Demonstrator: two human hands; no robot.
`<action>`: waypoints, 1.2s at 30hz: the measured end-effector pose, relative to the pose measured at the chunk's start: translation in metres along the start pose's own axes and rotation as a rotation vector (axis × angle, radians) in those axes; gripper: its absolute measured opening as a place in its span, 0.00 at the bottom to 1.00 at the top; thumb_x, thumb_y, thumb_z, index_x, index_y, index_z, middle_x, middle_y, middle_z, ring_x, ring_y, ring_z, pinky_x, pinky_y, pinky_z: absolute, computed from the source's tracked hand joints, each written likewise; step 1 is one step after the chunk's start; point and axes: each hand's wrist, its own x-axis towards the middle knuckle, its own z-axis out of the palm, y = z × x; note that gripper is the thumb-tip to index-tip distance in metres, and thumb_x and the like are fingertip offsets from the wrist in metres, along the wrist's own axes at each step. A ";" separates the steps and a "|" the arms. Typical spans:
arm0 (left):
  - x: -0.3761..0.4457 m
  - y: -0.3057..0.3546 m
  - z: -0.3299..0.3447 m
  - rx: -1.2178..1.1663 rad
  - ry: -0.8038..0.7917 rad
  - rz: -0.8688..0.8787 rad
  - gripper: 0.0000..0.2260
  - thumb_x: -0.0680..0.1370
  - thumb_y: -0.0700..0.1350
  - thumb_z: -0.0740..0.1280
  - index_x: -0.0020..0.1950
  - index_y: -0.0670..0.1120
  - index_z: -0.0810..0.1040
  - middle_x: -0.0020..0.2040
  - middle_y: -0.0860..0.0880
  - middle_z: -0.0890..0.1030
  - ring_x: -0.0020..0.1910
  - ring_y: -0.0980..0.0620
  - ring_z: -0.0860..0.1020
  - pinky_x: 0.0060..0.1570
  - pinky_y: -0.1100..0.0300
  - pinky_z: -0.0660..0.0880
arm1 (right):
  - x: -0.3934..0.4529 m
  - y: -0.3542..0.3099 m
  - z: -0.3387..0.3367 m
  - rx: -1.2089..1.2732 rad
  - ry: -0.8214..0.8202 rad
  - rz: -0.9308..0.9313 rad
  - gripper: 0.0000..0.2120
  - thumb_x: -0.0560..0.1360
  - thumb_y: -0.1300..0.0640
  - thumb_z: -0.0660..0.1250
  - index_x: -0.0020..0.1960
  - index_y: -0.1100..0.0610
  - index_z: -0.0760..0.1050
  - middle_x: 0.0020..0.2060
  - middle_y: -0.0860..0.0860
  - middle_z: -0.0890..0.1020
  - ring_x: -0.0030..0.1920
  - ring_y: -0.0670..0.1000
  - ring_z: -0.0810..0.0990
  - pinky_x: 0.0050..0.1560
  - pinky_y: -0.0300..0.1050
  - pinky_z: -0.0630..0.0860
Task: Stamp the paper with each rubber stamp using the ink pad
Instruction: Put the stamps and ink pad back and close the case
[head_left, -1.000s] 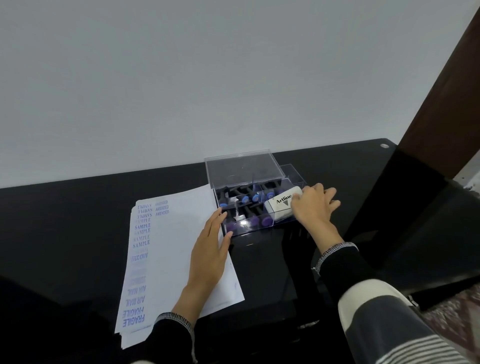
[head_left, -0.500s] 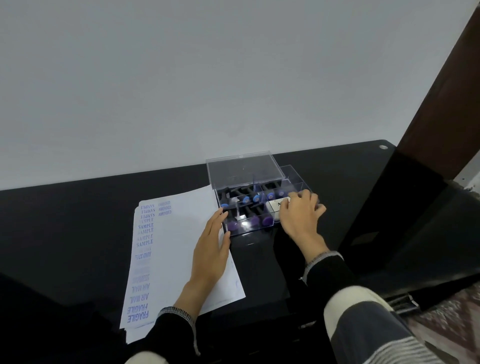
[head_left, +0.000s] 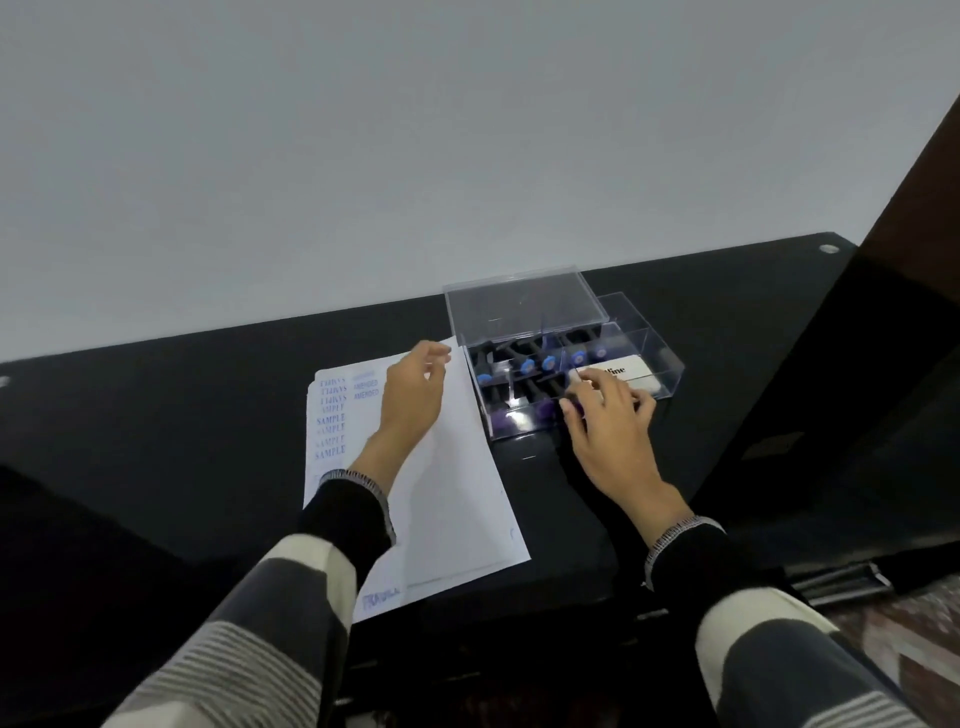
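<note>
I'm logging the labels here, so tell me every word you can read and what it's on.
"SAMPLE": stamped several times down the left edge of the paper.
"AMENDED": stamped twice near its top.
"line": end of a label on the white ink pad in the clear box; the right hand hides the start.
Blue stamp at the paper's bottom corner: too blurred to read.
</note>
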 end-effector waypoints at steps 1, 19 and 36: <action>0.013 -0.004 0.001 0.041 -0.019 0.013 0.10 0.81 0.39 0.58 0.58 0.44 0.78 0.56 0.47 0.81 0.55 0.53 0.77 0.48 0.70 0.69 | 0.001 0.003 0.001 -0.020 -0.006 -0.011 0.09 0.80 0.52 0.59 0.57 0.53 0.74 0.60 0.51 0.74 0.61 0.51 0.71 0.61 0.55 0.60; 0.110 -0.013 0.012 0.513 -0.328 0.307 0.05 0.78 0.48 0.67 0.44 0.48 0.78 0.41 0.56 0.75 0.39 0.57 0.72 0.37 0.59 0.65 | 0.005 0.014 0.011 0.032 0.063 -0.080 0.13 0.79 0.49 0.53 0.51 0.52 0.75 0.58 0.50 0.74 0.56 0.50 0.72 0.53 0.50 0.67; 0.029 0.045 0.004 0.234 0.054 0.358 0.07 0.81 0.41 0.60 0.44 0.48 0.71 0.44 0.54 0.72 0.44 0.55 0.70 0.43 0.70 0.65 | 0.001 0.011 -0.002 0.273 0.121 -0.032 0.13 0.79 0.57 0.63 0.63 0.55 0.72 0.57 0.48 0.78 0.59 0.44 0.73 0.61 0.41 0.67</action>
